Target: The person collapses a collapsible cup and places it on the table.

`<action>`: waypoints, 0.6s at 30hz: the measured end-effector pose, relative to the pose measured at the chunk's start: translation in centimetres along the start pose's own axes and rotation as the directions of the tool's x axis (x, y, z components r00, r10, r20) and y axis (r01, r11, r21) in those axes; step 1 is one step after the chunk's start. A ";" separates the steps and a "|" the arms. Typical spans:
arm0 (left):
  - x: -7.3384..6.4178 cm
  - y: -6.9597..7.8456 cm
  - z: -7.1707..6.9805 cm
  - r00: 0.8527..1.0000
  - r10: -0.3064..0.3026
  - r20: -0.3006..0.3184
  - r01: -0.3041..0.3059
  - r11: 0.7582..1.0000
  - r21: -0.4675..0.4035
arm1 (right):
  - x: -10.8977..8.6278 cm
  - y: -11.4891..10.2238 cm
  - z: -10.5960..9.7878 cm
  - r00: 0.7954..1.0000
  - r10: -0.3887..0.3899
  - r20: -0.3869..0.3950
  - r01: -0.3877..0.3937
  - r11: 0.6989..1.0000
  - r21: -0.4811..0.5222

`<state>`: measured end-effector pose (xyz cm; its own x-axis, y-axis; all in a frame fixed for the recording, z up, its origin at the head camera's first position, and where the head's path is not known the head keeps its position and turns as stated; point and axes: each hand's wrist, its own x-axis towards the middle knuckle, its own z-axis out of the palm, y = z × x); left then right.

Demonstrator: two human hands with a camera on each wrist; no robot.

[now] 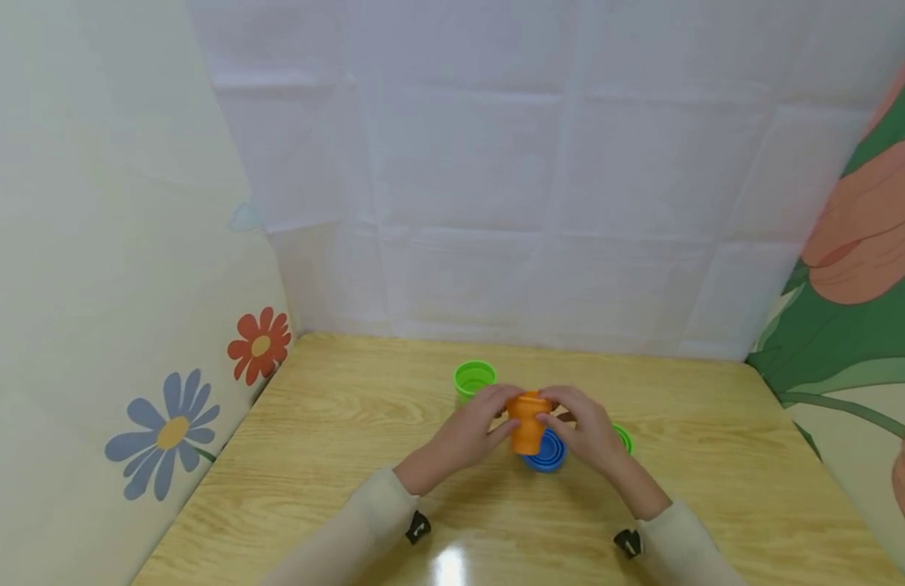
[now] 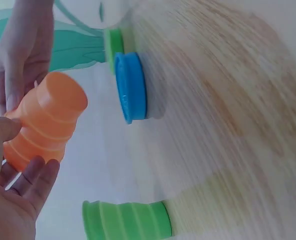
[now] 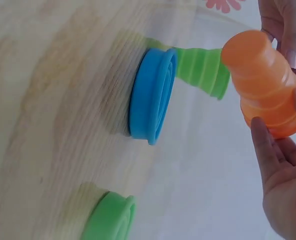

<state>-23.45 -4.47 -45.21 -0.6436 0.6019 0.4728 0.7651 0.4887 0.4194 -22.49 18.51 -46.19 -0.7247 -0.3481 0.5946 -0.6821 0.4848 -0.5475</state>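
An orange collapsible cup [image 1: 526, 425], drawn out to its full height, is held above the table between both hands. My left hand [image 1: 469, 431] grips its left side near the rim, thumb in front. Across from it, my right hand [image 1: 588, 430] grips the other side, fingers near the rim. Below the orange cup a blue collapsible cup [image 2: 131, 87] lies folded flat on the table. A folded green cup [image 3: 109, 218] sits to the right, partly behind my right hand in the head view. Beyond my left hand stands an extended green cup [image 1: 474, 378].
The wooden table [image 1: 335, 407] meets a white cloth [image 1: 460, 163] at the back. A wall with painted flowers [image 1: 170, 431] borders the left side, and a panel with large painted leaves and petals [image 1: 863, 228] borders the right.
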 end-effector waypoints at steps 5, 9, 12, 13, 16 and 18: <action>-0.6 0.0 -1.0 0.999 -0.017 -0.038 0.014 0.997 -0.080 | -0.6 -1.3 0.1 1.000 0.003 0.008 -0.003 1.000 0.013; -0.9 0.4 -1.8 0.999 -0.019 -0.033 0.014 0.989 -0.146 | -0.9 -2.1 0.1 1.000 0.021 0.007 -0.021 0.998 0.056; -1.2 0.6 -2.3 0.999 -0.051 0.013 0.053 0.965 -0.258 | -1.1 -2.6 0.0 0.996 0.086 0.028 -0.089 0.988 0.126; -1.3 0.7 -2.4 0.997 -0.069 0.032 0.075 0.950 -0.302 | -1.1 -2.8 -0.1 0.993 0.113 0.041 -0.118 0.981 0.151; -1.9 1.0 -2.9 0.988 -0.132 0.085 0.155 0.893 -0.422 | -1.4 -3.6 -0.4 0.979 0.183 0.095 -0.200 0.952 0.230; -2.2 1.1 -3.2 0.982 -0.157 0.105 0.188 0.860 -0.475 | -1.6 -4.0 -0.7 0.972 0.192 0.133 -0.223 0.934 0.279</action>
<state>-21.28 -7.31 -43.33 -0.7496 0.5810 0.3169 0.5265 0.2334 0.8175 -18.56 17.67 -44.50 -0.8487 -0.3520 0.3947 -0.5029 0.3061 -0.8084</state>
